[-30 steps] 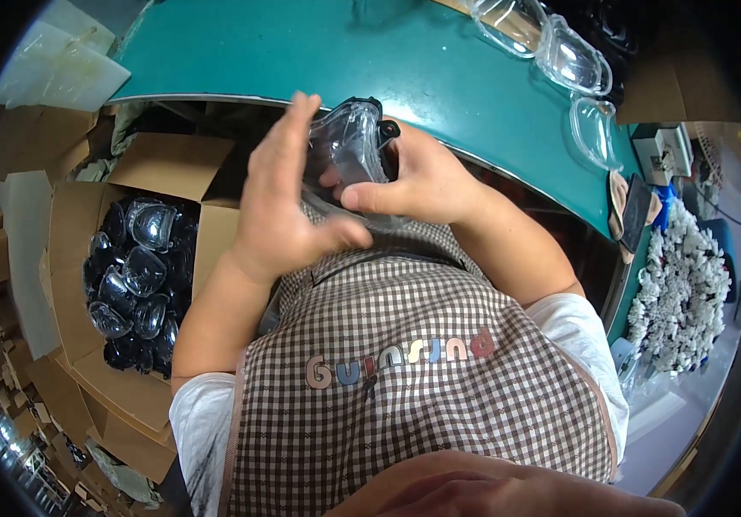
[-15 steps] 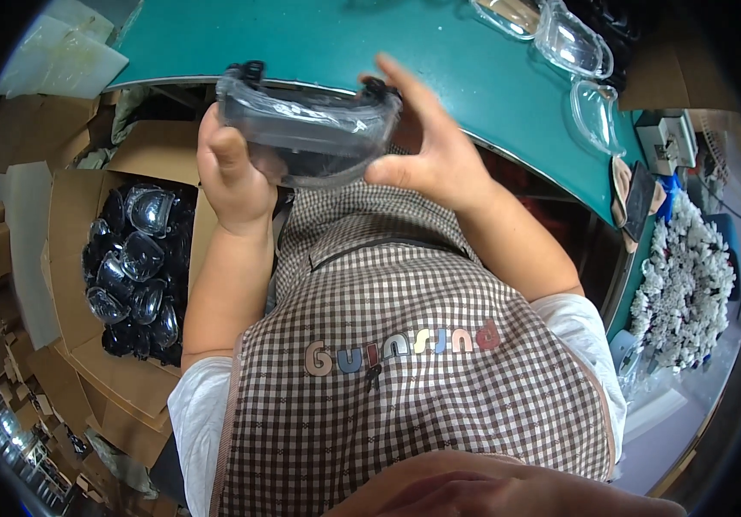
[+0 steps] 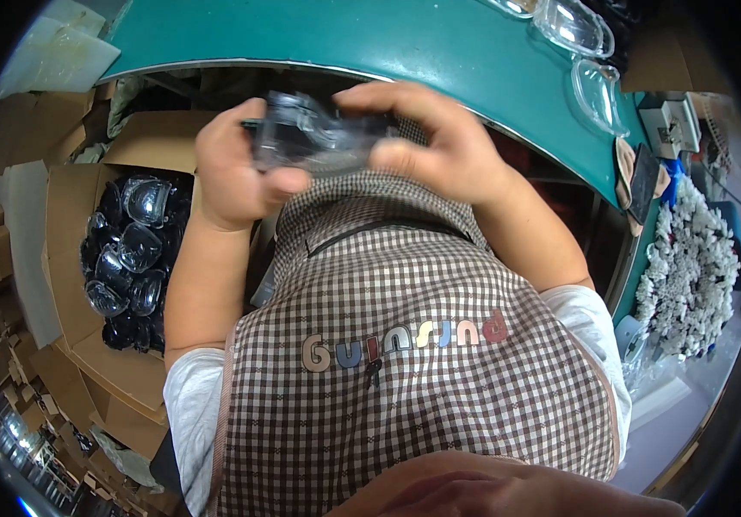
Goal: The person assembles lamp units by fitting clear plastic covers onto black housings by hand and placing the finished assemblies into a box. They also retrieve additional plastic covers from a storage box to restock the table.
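Both my hands grip one clear plastic container with a dark base, held close to my chest above my checked apron. My left hand clasps its left end, thumb across the front. Curled over its right end, my right hand has its fingers on top. The container sits just in front of the edge of the green table.
An open cardboard box at my left holds several more clear and dark containers. Clear lids lie on the table's far right. A white fluffy heap is at the right. Flattened cardboard lies on the floor at the left.
The container has come down from in front of the table toward my chest, and both hands have closed in tighter around its ends.
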The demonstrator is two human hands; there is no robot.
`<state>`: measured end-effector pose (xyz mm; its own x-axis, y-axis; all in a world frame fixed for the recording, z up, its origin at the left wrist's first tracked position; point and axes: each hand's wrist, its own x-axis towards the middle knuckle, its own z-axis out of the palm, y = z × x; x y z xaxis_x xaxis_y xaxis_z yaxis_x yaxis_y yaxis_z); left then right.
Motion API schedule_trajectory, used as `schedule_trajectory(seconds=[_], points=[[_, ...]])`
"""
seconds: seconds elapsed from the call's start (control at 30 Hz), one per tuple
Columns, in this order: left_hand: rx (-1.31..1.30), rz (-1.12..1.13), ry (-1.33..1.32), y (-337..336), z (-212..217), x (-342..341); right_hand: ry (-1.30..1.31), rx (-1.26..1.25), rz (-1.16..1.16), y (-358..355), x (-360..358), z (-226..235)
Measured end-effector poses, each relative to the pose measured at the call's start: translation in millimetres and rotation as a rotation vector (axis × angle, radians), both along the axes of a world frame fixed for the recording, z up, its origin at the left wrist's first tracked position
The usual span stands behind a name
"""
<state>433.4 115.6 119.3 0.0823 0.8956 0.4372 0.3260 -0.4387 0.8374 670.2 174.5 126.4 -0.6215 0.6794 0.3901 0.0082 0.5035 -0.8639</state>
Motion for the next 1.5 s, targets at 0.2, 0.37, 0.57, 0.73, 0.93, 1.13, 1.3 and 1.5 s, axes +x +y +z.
schedule_trajectory(seconds=[0.2,0.37,0.57,0.73,0.93,1.13,1.3,1.5], points=[[0.193,0.053,0.010,2,-4,4,0.189,-0.606,0.157,-1,11,-19],[0.195,0.146,0.004,2,-9,3,0.174,-0.347,0.006,-5,0,-14],[0.253,0.332,0.012,-1,-23,8,-0.056,0.103,-0.256,-9,-9,4],[0.120,0.358,-0.239,2,-32,11,0.239,0.132,-0.292,4,-19,-12],[0.047,0.340,-0.847,16,-36,33,0.702,-0.932,0.046,-17,-32,-23],[0.052,0.365,-0.785,6,-38,27,0.731,-0.947,0.162,-10,-39,-14],[-0.056,0.440,-0.837,-10,-52,-25,0.182,-0.810,0.030,-7,-50,-21],[0.080,1.286,-0.934,-111,-94,-195,0.258,-0.868,-0.069,18,-22,-37]])
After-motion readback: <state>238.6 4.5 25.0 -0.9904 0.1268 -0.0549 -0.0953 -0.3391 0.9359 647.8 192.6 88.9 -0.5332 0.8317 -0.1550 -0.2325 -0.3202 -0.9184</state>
